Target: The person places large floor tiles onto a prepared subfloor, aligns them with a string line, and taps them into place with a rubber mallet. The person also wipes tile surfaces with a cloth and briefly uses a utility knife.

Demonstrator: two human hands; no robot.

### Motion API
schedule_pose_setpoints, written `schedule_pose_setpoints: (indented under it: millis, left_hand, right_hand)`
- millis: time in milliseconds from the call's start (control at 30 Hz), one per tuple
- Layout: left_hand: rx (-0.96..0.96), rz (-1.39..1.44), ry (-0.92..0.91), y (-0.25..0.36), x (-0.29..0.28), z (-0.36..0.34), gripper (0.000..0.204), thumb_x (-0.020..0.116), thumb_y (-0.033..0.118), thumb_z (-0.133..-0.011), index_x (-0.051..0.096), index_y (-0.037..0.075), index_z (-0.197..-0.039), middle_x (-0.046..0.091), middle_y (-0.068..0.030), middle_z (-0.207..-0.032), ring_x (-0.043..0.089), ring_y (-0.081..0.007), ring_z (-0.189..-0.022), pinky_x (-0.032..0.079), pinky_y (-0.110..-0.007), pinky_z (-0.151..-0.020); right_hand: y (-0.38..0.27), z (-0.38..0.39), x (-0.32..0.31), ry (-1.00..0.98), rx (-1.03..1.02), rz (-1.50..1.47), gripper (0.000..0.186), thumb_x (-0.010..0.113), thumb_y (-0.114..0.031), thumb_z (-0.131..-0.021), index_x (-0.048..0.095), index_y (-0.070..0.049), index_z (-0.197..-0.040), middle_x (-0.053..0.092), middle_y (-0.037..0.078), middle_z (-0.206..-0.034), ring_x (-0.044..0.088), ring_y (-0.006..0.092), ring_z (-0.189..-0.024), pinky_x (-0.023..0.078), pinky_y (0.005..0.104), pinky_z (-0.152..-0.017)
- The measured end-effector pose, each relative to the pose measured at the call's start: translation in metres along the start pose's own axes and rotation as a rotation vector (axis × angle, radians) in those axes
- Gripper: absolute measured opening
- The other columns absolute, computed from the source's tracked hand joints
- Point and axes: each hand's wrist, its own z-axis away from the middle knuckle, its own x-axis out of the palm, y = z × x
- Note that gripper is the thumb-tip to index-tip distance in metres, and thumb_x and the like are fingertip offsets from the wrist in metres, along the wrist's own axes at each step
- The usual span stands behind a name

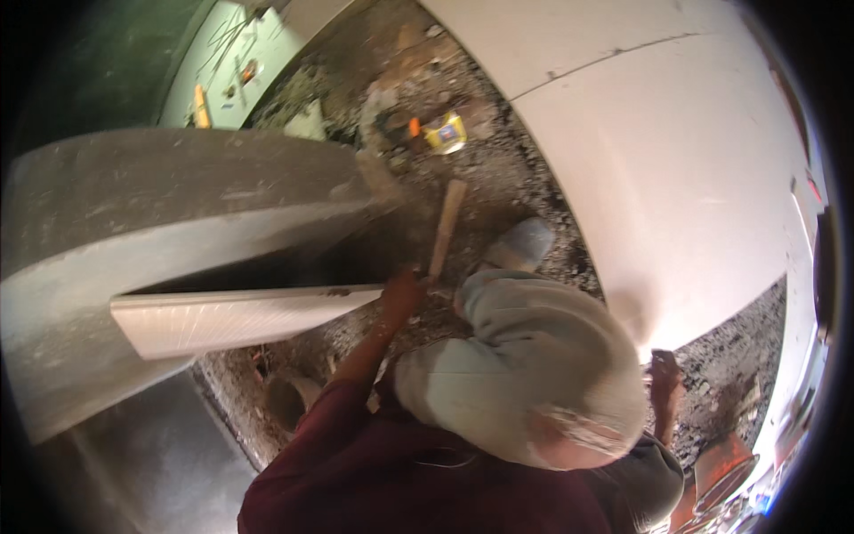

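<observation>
Well, the left hand is at one end of the ridged panel, the right hand beside the pale board; I can't tell either grip

The rubbly dirt floor bears a wooden strip just beyond the left fingers. Farther ahead of them lies a yellow packet.

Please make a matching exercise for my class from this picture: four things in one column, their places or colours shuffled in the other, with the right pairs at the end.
Column one
1. Left hand
2. Right hand
3. Packet
4. Wood strip

Column two
A. Brown, long and narrow
B. By the lower corner of the pale slab
C. Mostly yellow, near a small orange thing
D. At the right end of the white panel

Pairs: 1-D, 2-B, 3-C, 4-A
</observation>
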Motion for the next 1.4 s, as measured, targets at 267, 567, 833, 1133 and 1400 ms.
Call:
schedule_pose_setpoints:
  millis: [267, 567, 833, 1133, 1400]
  left_hand:
    - [0.504, 0.079, 0.032, 0.063, -0.021, -0.128, 0.039, 0.065, 0.032, -0.093, 0.065, 0.004, -0.12, 0.067, -0.0188, -0.116, 0.066, -0.0346, -0.104, 0.052, -0.045, -0.088]
    - [1.298, 0.105, 0.125, 0.592, -0.116, -0.214, 0.043, 0.049, 0.036, -0.106, 0.055, 0.005, -0.135, 0.063, -0.0228, -0.123, 0.068, -0.0303, -0.101, 0.06, -0.039, -0.081]
    - [1.913, 0.128, -0.305, 0.653, -0.002, 0.045, 0.037, 0.055, 0.029, -0.104, 0.056, 0.012, -0.137, 0.068, -0.014, -0.11, 0.066, -0.025, -0.08, 0.055, -0.035, -0.068]
    - [1.807, 0.07, -0.581, 0.578, 0.048, 0.102, 0.037, 0.059, 0.022, -0.101, 0.056, 0.012, -0.136, 0.061, -0.0092, -0.082, 0.055, -0.0187, -0.063, 0.048, -0.034, -0.06]
    - [1.689, 0.009, -0.286, 0.609, 0.007, 0.026, 0.041, 0.06, 0.027, -0.1, 0.056, 0.012, -0.137, 0.061, -0.0071, -0.083, 0.057, -0.0173, -0.066, 0.048, -0.033, -0.061]
  right_hand:
    - [-0.008, 0.147, 0.203, 0.181, 0.615, -0.38, 0.029, 0.052, -0.014, -0.096, 0.061, 0.002, -0.118, 0.068, 0.022, -0.099, 0.069, 0.0316, -0.084, 0.054, 0.0407, -0.071]
    - [-0.34, 0.284, 0.248, 0.395, 1.604, -1.259, 0.041, 0.049, -0.02, -0.098, 0.048, 0.002, -0.133, 0.063, 0.032, -0.119, 0.06, 0.0424, -0.117, 0.048, 0.048, -0.095]
    - [-0.513, 0.215, 0.295, 0.6, 2.07, -1.755, 0.055, 0.058, -0.023, -0.091, 0.043, 0.005, -0.136, 0.062, 0.032, -0.121, 0.064, 0.0421, -0.111, 0.048, 0.0451, -0.096]
    - [-0.525, 0.212, 0.228, 1.17, 1.934, -1.932, 0.036, 0.068, -0.006, -0.08, 0.062, 0.01, -0.112, 0.067, 0.023, -0.104, 0.067, 0.0258, -0.097, 0.053, 0.036, -0.079]
    - [-0.476, 0.248, 0.246, 1.208, 1.842, -2.171, 0.014, 0.055, 0.005, -0.078, 0.048, -0.008, -0.078, 0.048, 0.007, -0.066, 0.041, 0.0133, -0.042, 0.028, 0.0297, -0.034]
